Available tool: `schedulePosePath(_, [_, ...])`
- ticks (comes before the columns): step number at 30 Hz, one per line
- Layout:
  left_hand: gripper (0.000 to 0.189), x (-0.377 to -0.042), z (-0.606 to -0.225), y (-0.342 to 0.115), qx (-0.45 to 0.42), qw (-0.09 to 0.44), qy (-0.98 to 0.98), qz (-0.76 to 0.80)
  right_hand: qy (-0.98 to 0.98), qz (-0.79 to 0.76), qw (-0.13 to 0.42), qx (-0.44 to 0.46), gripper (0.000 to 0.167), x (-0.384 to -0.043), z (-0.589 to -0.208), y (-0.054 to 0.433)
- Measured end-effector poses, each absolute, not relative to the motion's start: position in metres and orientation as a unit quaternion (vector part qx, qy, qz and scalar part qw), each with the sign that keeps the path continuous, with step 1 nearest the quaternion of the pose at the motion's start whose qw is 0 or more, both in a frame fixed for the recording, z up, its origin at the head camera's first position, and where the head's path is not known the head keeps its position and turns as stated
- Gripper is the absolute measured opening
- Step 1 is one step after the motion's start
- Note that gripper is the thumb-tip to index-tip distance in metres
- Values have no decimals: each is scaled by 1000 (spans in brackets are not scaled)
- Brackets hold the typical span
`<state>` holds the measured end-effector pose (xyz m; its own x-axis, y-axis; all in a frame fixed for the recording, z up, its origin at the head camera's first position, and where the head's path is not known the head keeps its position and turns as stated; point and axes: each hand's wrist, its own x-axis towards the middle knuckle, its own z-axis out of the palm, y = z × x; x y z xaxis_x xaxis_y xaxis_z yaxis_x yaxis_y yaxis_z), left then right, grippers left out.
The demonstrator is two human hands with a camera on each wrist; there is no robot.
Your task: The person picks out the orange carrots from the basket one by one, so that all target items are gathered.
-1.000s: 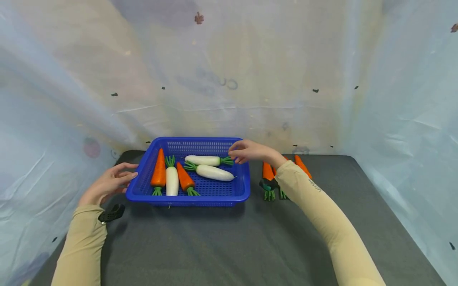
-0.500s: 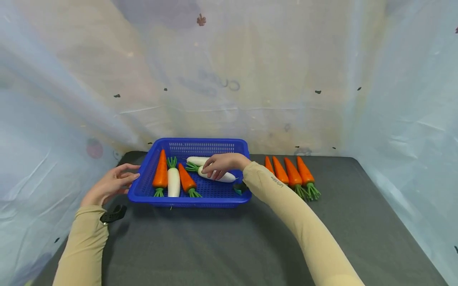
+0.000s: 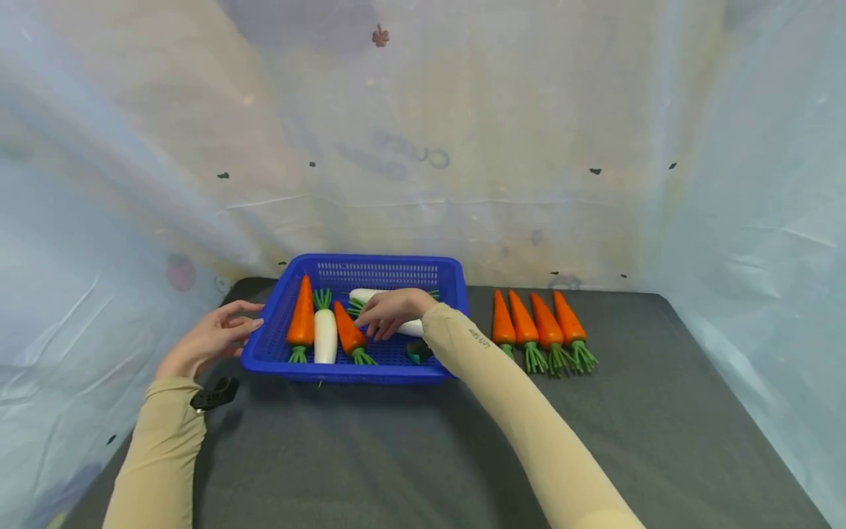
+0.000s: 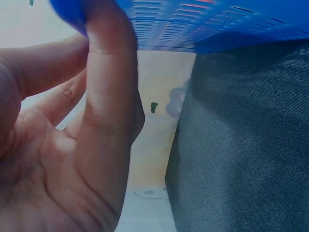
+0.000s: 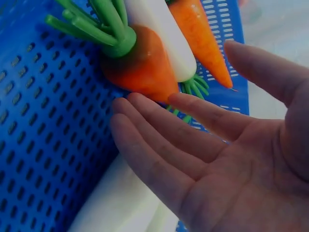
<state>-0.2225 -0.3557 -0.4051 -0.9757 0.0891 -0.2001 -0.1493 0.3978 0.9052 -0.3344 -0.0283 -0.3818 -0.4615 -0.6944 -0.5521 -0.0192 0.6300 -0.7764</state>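
A blue plastic basket [image 3: 370, 376] stands on the dark table. My left hand [image 3: 214, 338] pinches its left rim; the left wrist view shows a finger across the blue rim [image 4: 70, 14]. Inside the basket, my right hand [image 3: 394, 308] reaches in over the white radishes [image 3: 413, 328]. Its fingers are extended and its fingertips [image 5: 137, 104] are right at the smaller carrot [image 5: 145, 67]. Left of that carrot lie an upright-pointing white radish [image 3: 325, 336] and a larger carrot [image 3: 302, 312]. My right hand partly covers two more radishes lying crosswise.
Several carrots [image 3: 547, 323] lie in a row on the table right of the basket, green tops toward me. A plastic sheet [image 3: 502, 132] hangs behind and at both sides. The dark table [image 3: 370, 455] extends in front.
My right hand has moved left from the basket's right end, across the crosswise radishes, to the smaller carrot. The carrots on the right have come into full view. My left hand stays at the rim.
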Motion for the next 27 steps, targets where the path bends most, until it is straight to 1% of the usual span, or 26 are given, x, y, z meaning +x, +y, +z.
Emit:
schedulePosePath(7, [64,-223,-404,-356,-15,111,830,546,763,-382,482,-199,46,-335,-390,-38])
schedulePosePath(15, [62,-225,-407,-355,-23,115,832,543,757,-386,494,-184,46,-337,-397,-43])
schedulePosePath(24, [61,-224,-408,-357,-10,112,824,556,751,-396,495,-186,33,-336,-398,-46])
schedulePosePath(27, [61,-223,-407,-357,-10,113,824,555,759,-388,487,-190,28,-336,-397,-46])
